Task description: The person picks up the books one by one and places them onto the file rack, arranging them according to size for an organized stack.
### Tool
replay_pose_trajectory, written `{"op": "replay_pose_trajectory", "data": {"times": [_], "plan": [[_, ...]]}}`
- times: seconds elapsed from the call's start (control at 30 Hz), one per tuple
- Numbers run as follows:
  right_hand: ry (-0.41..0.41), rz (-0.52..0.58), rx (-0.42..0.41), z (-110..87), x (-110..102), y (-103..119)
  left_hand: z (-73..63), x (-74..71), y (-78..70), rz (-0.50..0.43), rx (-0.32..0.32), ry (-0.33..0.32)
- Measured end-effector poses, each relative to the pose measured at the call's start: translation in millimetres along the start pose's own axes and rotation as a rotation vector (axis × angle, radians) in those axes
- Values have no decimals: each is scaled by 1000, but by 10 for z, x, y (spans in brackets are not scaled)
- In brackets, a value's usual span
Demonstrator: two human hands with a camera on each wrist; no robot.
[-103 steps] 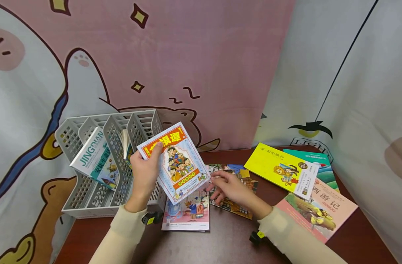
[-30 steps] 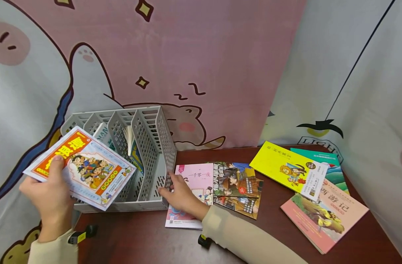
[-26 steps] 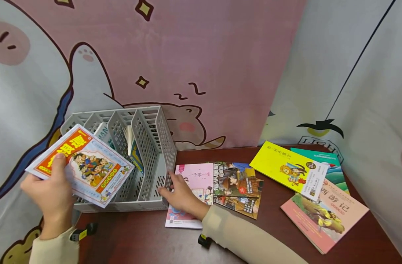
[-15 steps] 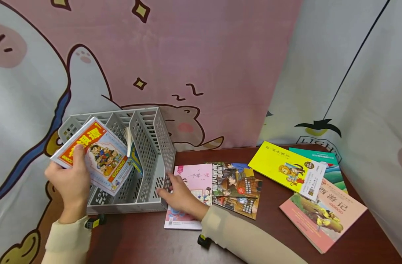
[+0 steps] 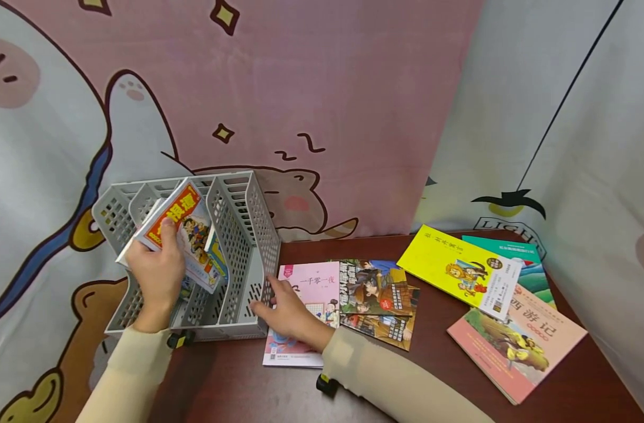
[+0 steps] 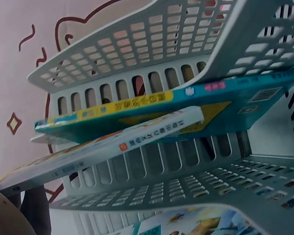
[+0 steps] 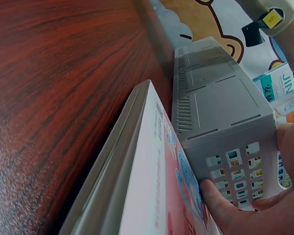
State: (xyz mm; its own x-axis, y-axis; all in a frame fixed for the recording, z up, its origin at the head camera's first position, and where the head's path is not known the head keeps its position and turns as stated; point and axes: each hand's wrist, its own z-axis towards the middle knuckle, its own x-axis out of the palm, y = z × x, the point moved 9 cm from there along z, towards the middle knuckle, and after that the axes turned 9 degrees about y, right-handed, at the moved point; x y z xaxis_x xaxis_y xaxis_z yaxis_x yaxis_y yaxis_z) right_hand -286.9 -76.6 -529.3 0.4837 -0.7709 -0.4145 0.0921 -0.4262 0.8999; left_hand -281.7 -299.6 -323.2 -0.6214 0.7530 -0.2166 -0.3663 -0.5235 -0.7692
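My left hand (image 5: pixel 160 273) grips a thin picture book (image 5: pixel 200 244) with a red and yellow title, thumb across its cover. The book is tilted over the third compartment from the left of the grey file organizer (image 5: pixel 264 235). In the left wrist view its white spine (image 6: pixel 112 154) lies beside a teal book (image 6: pixel 161 117) standing in that compartment. My right hand (image 5: pixel 292 314) pinches the organizer's right side wall near the front; the right wrist view shows the thumb (image 7: pixel 215 200) against the perforated wall. A white and teal book (image 7: pixel 279 81) leans in another compartment, mostly hidden by my left hand.
Under my right forearm lies a pink book (image 5: pixel 306 288), close against the organizer. Two dark comic-style books (image 5: pixel 377 288) overlap beside it. Farther right, a yellow book (image 5: pixel 449 264) overlaps a green book (image 5: pixel 533 273) and a salmon-pink book (image 5: pixel 517 346). A printed curtain (image 5: pixel 343 117) hangs behind the table.
My left hand has carried the picture book right, from the organizer's left side to over the third compartment, turning it steeper. Earlier, my right hand left the book's corner for the organizer's wall, where it stays.
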Motion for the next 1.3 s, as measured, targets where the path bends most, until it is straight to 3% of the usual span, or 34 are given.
{"op": "replay_pose_trajectory", "data": {"times": [0.1,0.23,0.4,0.57,0.67,1.0,1.3], "plan": [[-1,-4,1,8,1,-4,12,88,-31,-6,22,25],[-4,-11,0,15,-2,-6,42,195,133,38,21,74],[-22,-33,-38,49,11,-23,39,315,368,93,-5,176],[-35,-46,-63,73,16,-46,-5,446,432,134,-3,298],[-33,-35,-70,65,2,-27,-42,512,460,132,-33,366],[-33,-31,-71,48,-11,-9,-133,630,589,150,-148,496],[-16,-30,-12,14,-9,35,-259,746,685,181,-187,619]]}}
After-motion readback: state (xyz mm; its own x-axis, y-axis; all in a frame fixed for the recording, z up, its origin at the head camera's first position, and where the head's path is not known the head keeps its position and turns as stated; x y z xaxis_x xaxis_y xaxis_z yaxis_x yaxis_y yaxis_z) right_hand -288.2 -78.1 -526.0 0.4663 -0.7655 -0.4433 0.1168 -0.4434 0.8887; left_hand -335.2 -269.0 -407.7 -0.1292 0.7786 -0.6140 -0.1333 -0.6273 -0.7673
